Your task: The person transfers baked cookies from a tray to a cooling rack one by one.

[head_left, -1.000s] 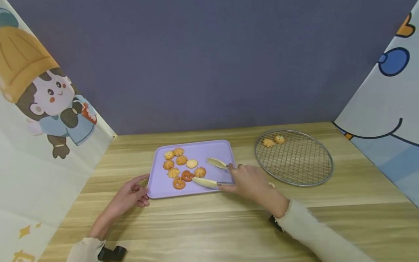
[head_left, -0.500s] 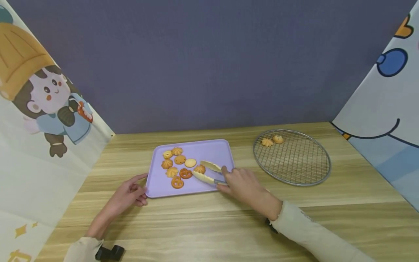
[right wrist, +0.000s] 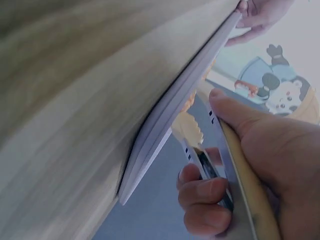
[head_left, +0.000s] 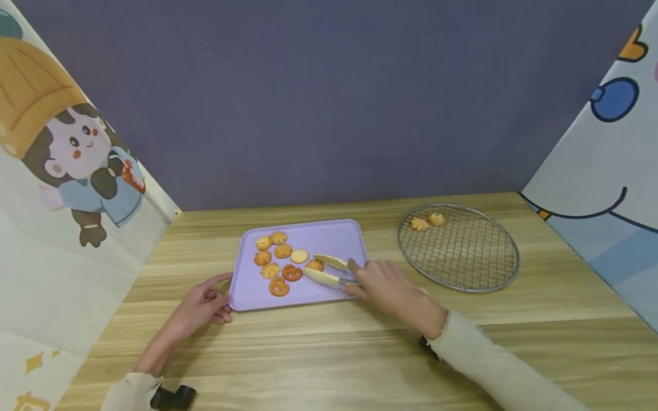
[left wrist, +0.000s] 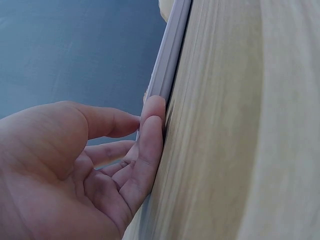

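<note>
tongs [head_left: 323, 277] are narrowing around that ridged cookie [head_left: 314, 265] since a sec ago | right grip [head_left: 393, 288] is holding 'em, left grip [head_left: 199, 303] is holding the near-left corner of the purple tray [head_left: 334, 234] | cookie's sitting between the tips, on the tray | wire rack [head_left: 468, 251] is sitting off right

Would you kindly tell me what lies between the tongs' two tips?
In the head view, a ridged cookie lies between the tips of the tongs; whether they touch it is unclear.
</note>
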The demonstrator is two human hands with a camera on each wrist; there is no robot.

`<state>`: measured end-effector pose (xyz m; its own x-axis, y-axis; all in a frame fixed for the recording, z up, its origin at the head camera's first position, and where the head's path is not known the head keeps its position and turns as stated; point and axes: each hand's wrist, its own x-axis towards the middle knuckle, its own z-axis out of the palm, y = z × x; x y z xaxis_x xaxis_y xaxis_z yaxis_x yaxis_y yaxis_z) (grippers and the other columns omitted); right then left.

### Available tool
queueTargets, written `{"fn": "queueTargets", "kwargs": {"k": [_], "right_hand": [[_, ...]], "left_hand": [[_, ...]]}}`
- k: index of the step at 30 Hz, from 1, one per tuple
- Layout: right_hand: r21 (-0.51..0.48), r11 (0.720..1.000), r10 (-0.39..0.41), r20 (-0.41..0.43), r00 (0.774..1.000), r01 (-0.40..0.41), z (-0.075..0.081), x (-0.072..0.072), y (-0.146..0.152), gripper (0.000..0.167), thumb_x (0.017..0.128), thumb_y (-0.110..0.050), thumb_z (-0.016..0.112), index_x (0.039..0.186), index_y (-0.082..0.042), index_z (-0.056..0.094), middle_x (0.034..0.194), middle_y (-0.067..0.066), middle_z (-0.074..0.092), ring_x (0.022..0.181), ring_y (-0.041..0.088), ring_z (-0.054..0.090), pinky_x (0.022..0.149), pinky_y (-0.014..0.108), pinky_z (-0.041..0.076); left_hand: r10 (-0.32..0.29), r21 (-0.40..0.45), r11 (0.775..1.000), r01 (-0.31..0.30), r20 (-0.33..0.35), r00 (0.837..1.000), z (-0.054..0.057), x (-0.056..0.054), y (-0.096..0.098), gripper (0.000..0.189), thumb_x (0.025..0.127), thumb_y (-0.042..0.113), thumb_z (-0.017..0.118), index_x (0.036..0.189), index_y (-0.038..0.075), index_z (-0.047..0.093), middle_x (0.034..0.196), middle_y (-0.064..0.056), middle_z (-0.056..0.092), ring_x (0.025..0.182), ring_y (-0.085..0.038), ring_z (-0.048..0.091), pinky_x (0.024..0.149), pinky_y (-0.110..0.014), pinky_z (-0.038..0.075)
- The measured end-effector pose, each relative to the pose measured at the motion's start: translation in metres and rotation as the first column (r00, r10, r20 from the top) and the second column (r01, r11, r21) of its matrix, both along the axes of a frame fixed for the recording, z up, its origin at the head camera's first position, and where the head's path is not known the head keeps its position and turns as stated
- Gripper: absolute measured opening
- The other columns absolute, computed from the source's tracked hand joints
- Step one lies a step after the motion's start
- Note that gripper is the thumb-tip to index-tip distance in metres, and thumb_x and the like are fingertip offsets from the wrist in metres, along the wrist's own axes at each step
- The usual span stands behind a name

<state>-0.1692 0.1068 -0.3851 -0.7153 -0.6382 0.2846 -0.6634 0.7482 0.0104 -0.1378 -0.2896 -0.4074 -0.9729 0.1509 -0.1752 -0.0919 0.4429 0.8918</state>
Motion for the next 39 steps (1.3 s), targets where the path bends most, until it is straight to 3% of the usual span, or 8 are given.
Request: {"fn": "queueTargets", "kwargs": {"k": [7, 23, 32, 39], "right_hand": [[-0.018, 1.0, 0.025, 0.008, 1.0, -0.025, 0.0, -0.004, 0.007, 0.054, 0.09, -0.05, 0.069, 0.119, -0.004, 0.067, 0.055, -0.005, 0.046, 0.043, 0.006, 0.039, 0.033, 0.02, 0.027], [-0.032, 0.999, 0.027, 0.057, 0.998, -0.026, 0.001, -0.006, 0.014, 0.057, 0.09, -0.051, 0.069, 0.121, -0.004, 0.067, 0.057, -0.005, 0.045, 0.045, 0.007, 0.04, 0.036, 0.022, 0.031], [-0.02, 1.0, 0.02, -0.024, 1.0, -0.021, 0.016, 0.008, 0.026, 0.058, 0.09, -0.052, 0.069, 0.125, -0.006, 0.067, 0.061, 0.0, 0.055, 0.044, 0.005, 0.037, 0.037, 0.018, 0.031], [-0.039, 0.999, -0.001, -0.051, 0.999, -0.001, 0.023, 0.02, 0.044, 0.059, 0.088, -0.05, 0.071, 0.126, -0.005, 0.067, 0.06, 0.001, 0.055, 0.04, 0.002, 0.031, 0.035, 0.014, 0.023]], "left_hand": [[-0.003, -0.019, 1.0, 0.003, -0.001, 1.0, -0.002, 0.0, 0.0, 0.058, 0.101, 0.004, 0.054, 0.153, -0.004, 0.029, 0.085, -0.016, 0.063, 0.07, -0.025, 0.069, 0.063, -0.033, 0.062], [-0.001, -0.012, 1.0, 0.001, 0.013, 1.0, -0.003, -0.001, -0.001, 0.059, 0.1, 0.003, 0.054, 0.153, -0.004, 0.028, 0.086, -0.017, 0.063, 0.071, -0.026, 0.068, 0.065, -0.034, 0.062], [-0.002, -0.014, 1.0, 0.002, 0.007, 1.0, -0.002, 0.0, -0.002, 0.059, 0.101, 0.004, 0.054, 0.153, -0.004, 0.027, 0.086, -0.017, 0.063, 0.071, -0.025, 0.068, 0.064, -0.033, 0.062], [-0.004, -0.011, 1.0, 0.004, 0.007, 1.0, -0.003, -0.001, -0.001, 0.06, 0.1, 0.004, 0.055, 0.153, -0.004, 0.028, 0.086, -0.017, 0.063, 0.07, -0.025, 0.068, 0.063, -0.033, 0.062]]}}
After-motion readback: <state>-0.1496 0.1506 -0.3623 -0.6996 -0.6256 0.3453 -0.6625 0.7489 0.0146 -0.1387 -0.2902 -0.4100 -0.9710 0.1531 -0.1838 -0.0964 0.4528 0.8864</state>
